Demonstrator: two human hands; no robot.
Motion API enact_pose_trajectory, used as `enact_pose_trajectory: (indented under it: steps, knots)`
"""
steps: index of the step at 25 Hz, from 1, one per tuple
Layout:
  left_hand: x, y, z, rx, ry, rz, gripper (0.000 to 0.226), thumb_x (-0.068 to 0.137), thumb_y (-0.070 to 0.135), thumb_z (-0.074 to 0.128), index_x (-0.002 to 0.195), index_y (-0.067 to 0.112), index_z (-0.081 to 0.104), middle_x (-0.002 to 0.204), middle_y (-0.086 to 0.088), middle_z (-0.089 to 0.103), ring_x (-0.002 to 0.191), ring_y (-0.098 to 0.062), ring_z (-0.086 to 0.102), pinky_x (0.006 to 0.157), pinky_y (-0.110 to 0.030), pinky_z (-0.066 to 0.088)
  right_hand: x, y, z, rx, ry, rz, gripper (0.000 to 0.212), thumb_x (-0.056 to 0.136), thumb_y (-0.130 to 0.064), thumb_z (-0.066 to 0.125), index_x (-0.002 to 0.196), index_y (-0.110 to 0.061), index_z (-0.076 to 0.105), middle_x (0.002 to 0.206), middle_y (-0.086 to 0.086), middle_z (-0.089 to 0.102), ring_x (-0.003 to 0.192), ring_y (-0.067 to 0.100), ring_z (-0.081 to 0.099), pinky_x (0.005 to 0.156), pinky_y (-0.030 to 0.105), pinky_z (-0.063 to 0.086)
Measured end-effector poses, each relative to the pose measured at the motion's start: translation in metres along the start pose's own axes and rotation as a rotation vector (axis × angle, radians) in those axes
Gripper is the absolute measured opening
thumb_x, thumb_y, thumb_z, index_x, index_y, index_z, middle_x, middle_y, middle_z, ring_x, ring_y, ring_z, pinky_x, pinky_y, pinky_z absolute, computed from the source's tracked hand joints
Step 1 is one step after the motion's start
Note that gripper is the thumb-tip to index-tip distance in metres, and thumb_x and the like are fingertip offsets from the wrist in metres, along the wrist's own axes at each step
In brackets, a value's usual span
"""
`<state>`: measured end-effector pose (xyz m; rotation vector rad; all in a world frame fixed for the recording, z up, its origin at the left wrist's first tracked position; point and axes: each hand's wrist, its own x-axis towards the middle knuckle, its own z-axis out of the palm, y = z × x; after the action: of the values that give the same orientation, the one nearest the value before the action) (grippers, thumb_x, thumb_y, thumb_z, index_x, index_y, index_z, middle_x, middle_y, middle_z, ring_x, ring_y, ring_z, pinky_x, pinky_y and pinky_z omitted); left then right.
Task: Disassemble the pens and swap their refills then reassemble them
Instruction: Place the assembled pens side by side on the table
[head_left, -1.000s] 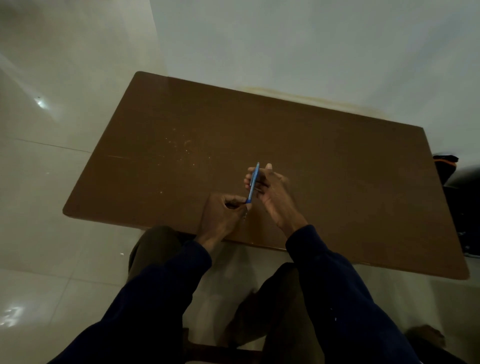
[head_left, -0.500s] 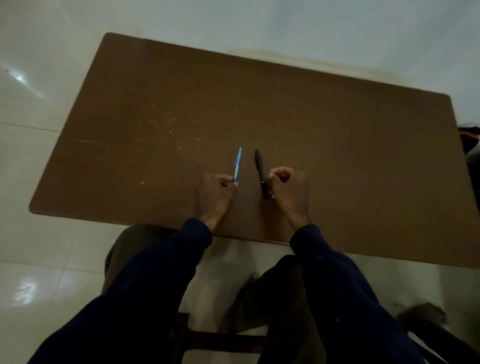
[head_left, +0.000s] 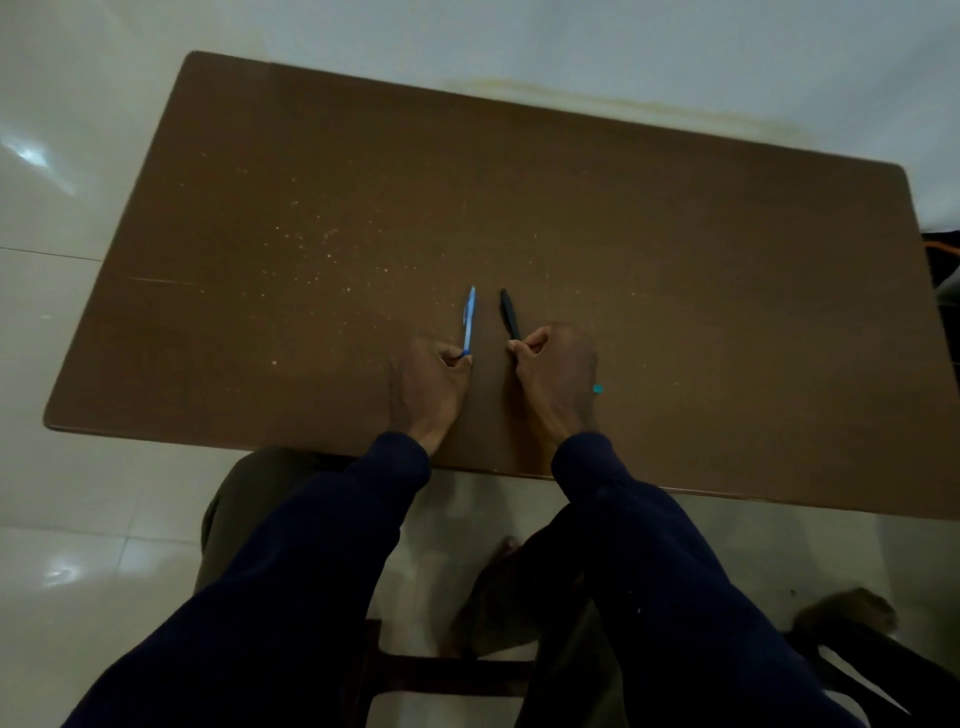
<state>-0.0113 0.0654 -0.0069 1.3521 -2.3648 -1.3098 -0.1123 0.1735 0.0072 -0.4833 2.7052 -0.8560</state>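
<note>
Left hand (head_left: 428, 382) pinches a slim blue pen (head_left: 469, 321) by its near end; right hand (head_left: 558, 374) grips a black pen (head_left: 509, 318). Both point far, near the table's (head_left: 701, 312) near edge.

A second ago both my grips met on the blue pen (head_left: 469, 319). They have since parted. My left grip (head_left: 428, 384) alone now pinches the blue pen's near end. My right grip (head_left: 556, 374) has moved off to the right of the blue pen and pinches a black pen (head_left: 509, 314). That pen was out of sight at first and now shows just right of the blue pen, not touching it. A small teal bit (head_left: 597, 388), which was beside the black pen's near end half a second ago, now shows at my right grip's outer edge, farther from the blue pen.
</note>
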Motion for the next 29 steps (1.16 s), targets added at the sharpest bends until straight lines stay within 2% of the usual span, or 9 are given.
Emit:
enact_pose_trajectory:
  steps: [3, 6, 10, 13, 15, 18, 25, 29]
  knots:
    - [0.001, -0.002, 0.0, -0.012, -0.003, 0.003, 0.023, 0.092, 0.029, 0.073, 0.111, 0.017, 0.076, 0.104, -0.001, 0.076, 0.064, 0.009, 0.052, 0.051, -0.005, 0.036, -0.002, -0.001, 0.003, 0.013, 0.035, 0.012, 0.017, 0.095, -0.027, 0.072, 0.082, -0.017, 0.07, 0.074, -0.004, 0.063, 0.062, 0.002, 0.054, 0.058, 0.015, 0.04]
    - [0.001, -0.003, 0.0, -0.022, 0.01, 0.03, 0.022, 0.091, 0.028, 0.074, 0.11, 0.016, 0.076, 0.101, -0.003, 0.077, 0.064, 0.008, 0.052, 0.053, -0.006, 0.037, -0.002, -0.003, 0.004, 0.019, 0.065, 0.011, 0.02, 0.096, -0.027, 0.071, 0.08, -0.015, 0.07, 0.072, -0.002, 0.063, 0.06, 0.004, 0.053, 0.055, 0.013, 0.034]
    - [0.001, -0.003, 0.0, -0.048, 0.022, 0.057, 0.021, 0.091, 0.027, 0.075, 0.107, 0.014, 0.077, 0.098, -0.004, 0.077, 0.063, 0.009, 0.053, 0.048, -0.004, 0.042, -0.002, -0.005, 0.005, 0.021, 0.042, 0.03, 0.022, 0.098, -0.029, 0.067, 0.083, -0.012, 0.07, 0.077, 0.002, 0.067, 0.069, 0.012, 0.06, 0.063, 0.024, 0.045]
    - [0.001, -0.003, 0.0, -0.049, 0.024, 0.064, 0.021, 0.091, 0.026, 0.074, 0.107, 0.013, 0.077, 0.099, -0.006, 0.077, 0.063, 0.009, 0.052, 0.049, -0.004, 0.04, -0.003, -0.006, 0.006, 0.002, 0.041, 0.018, 0.026, 0.099, -0.028, 0.066, 0.081, -0.01, 0.071, 0.076, 0.005, 0.068, 0.068, 0.015, 0.062, 0.064, 0.03, 0.049]
    - [0.0, -0.003, 0.0, -0.048, 0.021, 0.066, 0.021, 0.092, 0.026, 0.073, 0.107, 0.012, 0.077, 0.1, -0.006, 0.077, 0.063, 0.009, 0.052, 0.05, -0.004, 0.04, -0.005, -0.005, 0.007, 0.012, 0.035, 0.014, 0.026, 0.099, -0.028, 0.066, 0.081, -0.009, 0.071, 0.076, 0.006, 0.068, 0.071, 0.017, 0.064, 0.07, 0.035, 0.055]
    - [0.0, -0.002, -0.001, -0.056, 0.019, 0.061, 0.021, 0.092, 0.024, 0.073, 0.109, 0.011, 0.076, 0.102, -0.007, 0.077, 0.064, 0.009, 0.051, 0.049, -0.002, 0.041, -0.009, -0.004, 0.008, 0.027, 0.014, 0.028, 0.026, 0.099, -0.03, 0.065, 0.085, -0.008, 0.07, 0.082, 0.007, 0.068, 0.078, 0.02, 0.065, 0.077, 0.04, 0.056]
    - [-0.005, -0.003, -0.004, -0.06, 0.04, 0.046, 0.018, 0.092, 0.027, 0.073, 0.104, 0.015, 0.077, 0.096, -0.001, 0.076, 0.063, 0.01, 0.053, 0.049, -0.005, 0.039, -0.013, -0.008, 0.009, 0.013, 0.014, 0.041, 0.027, 0.1, -0.033, 0.063, 0.088, -0.009, 0.068, 0.085, 0.007, 0.067, 0.082, 0.021, 0.064, 0.081, 0.043, 0.056]
    - [-0.008, -0.002, -0.005, -0.07, 0.023, 0.049, 0.019, 0.093, 0.028, 0.072, 0.104, 0.013, 0.076, 0.095, -0.003, 0.076, 0.065, 0.007, 0.054, 0.056, -0.01, 0.04, -0.015, -0.007, 0.007, 0.027, 0.028, 0.027, 0.028, 0.1, -0.034, 0.063, 0.087, -0.01, 0.066, 0.084, 0.007, 0.065, 0.08, 0.02, 0.062, 0.079, 0.042, 0.055]
